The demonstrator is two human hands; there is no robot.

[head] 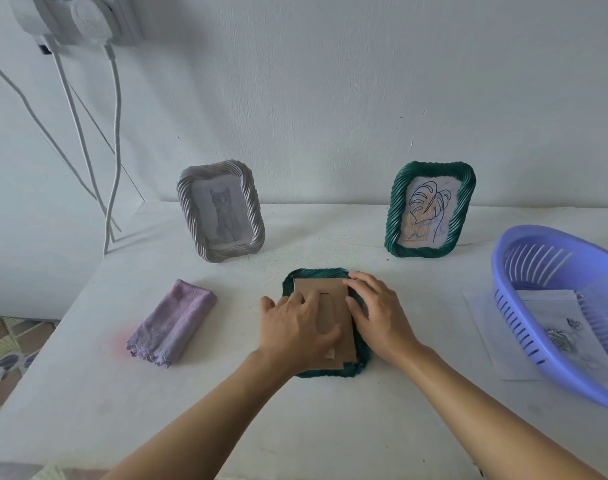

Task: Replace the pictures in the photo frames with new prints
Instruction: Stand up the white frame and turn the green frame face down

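Observation:
A green rope-edged photo frame (316,274) lies face down in the middle of the white table (226,410), its brown cardboard back (333,303) up. My left hand (295,330) lies flat on the left part of that back, fingers spread. My right hand (378,313) rests on the frame's right edge, fingers bent over the rim. A white frame (221,214) with a grey cat picture stands at the back left. A second green frame (430,209) with a leaf line drawing stands at the back right.
A folded purple cloth (172,323) lies left of the hands. A purple slotted plastic basket (559,306) sits at the right edge over paper prints (486,327). White cables (112,150) hang down the wall at the left. The table's left edge drops to a patterned floor.

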